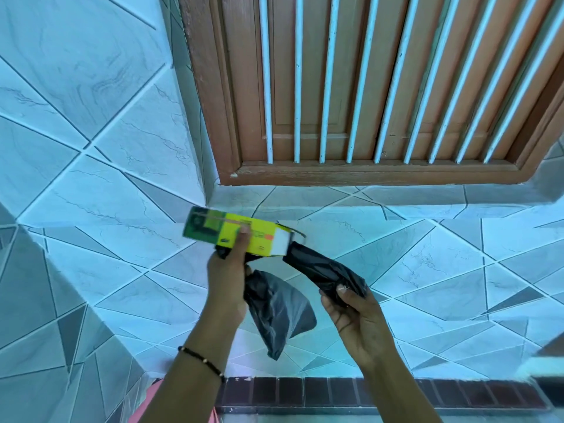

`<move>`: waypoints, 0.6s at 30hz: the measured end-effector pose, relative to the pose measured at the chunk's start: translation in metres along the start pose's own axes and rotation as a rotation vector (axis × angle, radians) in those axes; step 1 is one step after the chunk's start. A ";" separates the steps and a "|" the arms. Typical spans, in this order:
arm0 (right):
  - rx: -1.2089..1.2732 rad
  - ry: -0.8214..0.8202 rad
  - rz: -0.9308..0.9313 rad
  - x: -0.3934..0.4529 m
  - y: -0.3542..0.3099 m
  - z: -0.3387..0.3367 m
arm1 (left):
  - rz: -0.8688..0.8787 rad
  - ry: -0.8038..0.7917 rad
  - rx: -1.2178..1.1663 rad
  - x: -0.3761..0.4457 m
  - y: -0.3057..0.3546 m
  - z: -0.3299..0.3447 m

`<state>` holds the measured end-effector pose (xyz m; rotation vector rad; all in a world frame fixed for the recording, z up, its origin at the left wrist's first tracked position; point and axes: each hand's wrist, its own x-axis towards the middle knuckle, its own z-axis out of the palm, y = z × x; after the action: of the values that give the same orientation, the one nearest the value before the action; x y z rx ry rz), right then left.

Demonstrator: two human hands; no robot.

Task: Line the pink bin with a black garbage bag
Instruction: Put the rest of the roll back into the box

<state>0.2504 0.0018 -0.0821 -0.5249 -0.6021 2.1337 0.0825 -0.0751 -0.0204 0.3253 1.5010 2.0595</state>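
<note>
A brown wooden window (308, 87) with white bars (327, 87) sits above blue-tiled walls (91, 148).

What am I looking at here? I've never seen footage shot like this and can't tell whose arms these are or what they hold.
The one picture comes from a camera worn on a person's head, looking forward and down, so both arms are the wearer's own. The left hand grips a yellow-green box, and a loose black bag hangs beneath it. The right hand pinches a black bag strip coming out of the box's open end. Behind are a blue tiled wall and a brown barred window. Something pink, maybe the bin, peeks in at the bottom.
</note>
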 end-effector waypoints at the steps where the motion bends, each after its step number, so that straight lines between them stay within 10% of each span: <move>1: 0.009 0.016 -0.013 0.000 -0.003 -0.003 | -0.020 0.064 -0.025 0.005 0.001 -0.008; 3: 0.025 0.044 -0.046 -0.001 -0.011 -0.006 | -0.053 0.109 -0.091 0.015 0.003 -0.026; 11: -0.422 0.058 -0.393 -0.006 -0.004 0.015 | -0.336 -0.551 -0.535 -0.019 -0.019 -0.026; 18: -0.642 0.082 -0.411 -0.014 0.007 0.033 | -0.555 -0.504 -0.580 -0.032 -0.035 -0.011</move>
<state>0.2357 -0.0209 -0.0582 -0.7513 -1.2419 1.5010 0.1136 -0.0944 -0.0525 0.1512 0.5683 1.6880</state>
